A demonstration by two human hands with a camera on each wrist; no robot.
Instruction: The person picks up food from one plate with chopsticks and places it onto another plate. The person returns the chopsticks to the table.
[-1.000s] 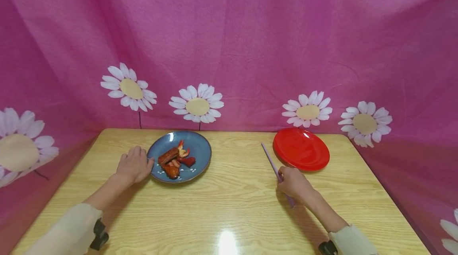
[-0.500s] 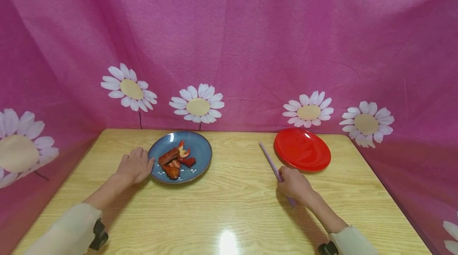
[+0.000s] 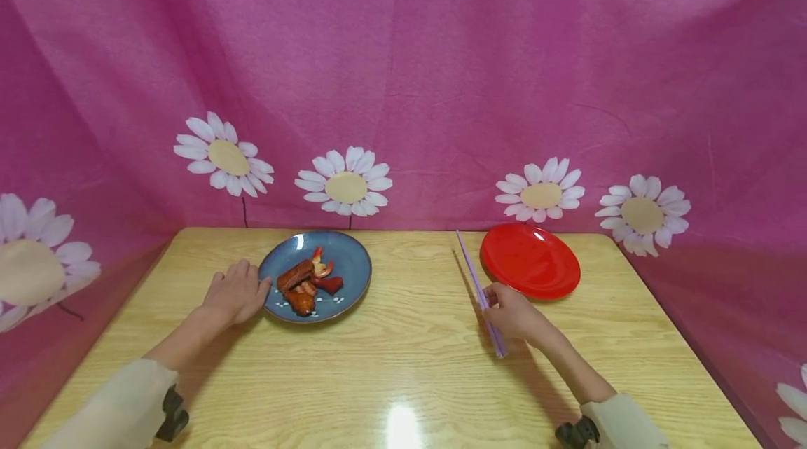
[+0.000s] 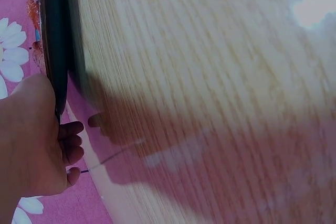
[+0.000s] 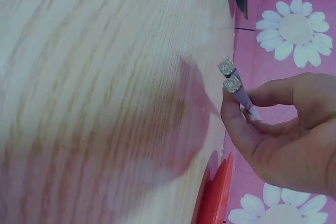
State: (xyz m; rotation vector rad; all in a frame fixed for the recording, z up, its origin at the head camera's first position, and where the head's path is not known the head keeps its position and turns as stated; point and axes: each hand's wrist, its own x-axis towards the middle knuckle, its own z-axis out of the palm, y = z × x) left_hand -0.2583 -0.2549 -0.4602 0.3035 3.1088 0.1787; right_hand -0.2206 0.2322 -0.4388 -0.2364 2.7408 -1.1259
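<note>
In the head view my left hand (image 3: 235,293) holds the near-left rim of a blue plate (image 3: 354,261). The left wrist view shows the thumb over the plate's edge and the other fingers curled beneath it. Browned pieces of food (image 3: 301,300) lie on that plate, with a red-and-white piece (image 3: 321,267) behind them. My right hand (image 3: 513,312) pinches a pair of purple chopsticks (image 3: 469,263) between thumb and fingers, above the table. Their square ends (image 5: 231,84) face the right wrist camera, side by side.
A red plate (image 3: 529,263) sits at the back right, just beyond my right hand. The wooden table (image 3: 378,365) ends at a pink cloth (image 3: 403,85) with daisies, which rises behind it and on both sides.
My right hand has raised the chopsticks off the table, and their shadow now falls apart from them. The left hand stays at the blue plate's rim.
</note>
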